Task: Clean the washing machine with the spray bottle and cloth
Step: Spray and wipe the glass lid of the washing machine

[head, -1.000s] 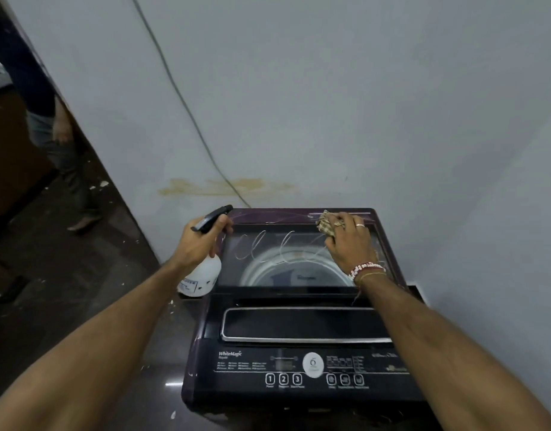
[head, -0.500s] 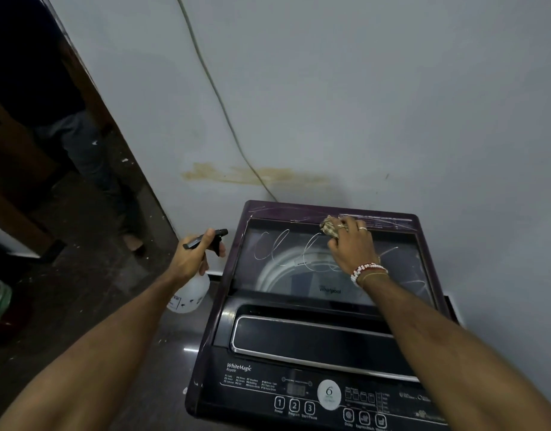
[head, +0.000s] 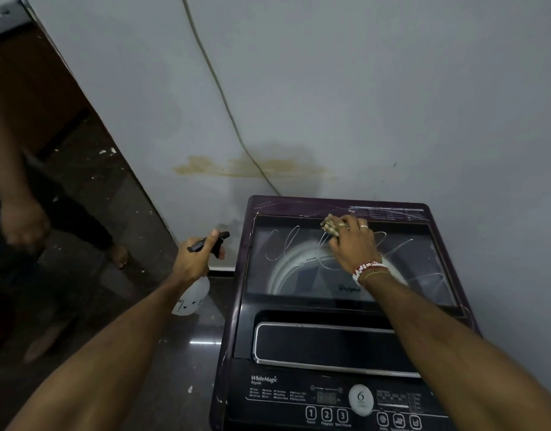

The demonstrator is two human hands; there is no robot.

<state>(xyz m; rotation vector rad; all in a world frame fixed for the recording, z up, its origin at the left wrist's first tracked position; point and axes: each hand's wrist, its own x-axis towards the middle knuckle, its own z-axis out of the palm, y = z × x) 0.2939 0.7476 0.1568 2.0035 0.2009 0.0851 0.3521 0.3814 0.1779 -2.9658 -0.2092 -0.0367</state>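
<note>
Head view: the washing machine (head: 339, 309), a dark purple top-loader with a glass lid scrawled with thin white streaks, stands against the wall (head: 361, 88). The right hand (head: 352, 241) presses a crumpled cloth (head: 329, 226) on the lid's far edge. The left hand (head: 195, 259) grips a white spray bottle (head: 192, 298) beside the machine.

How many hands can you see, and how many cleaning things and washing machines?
Hands: 3 (left hand, right hand, another person's hand)
Cleaning things: 2 (spray bottle, cloth)
Washing machines: 1 (washing machine)
Total: 6
</note>
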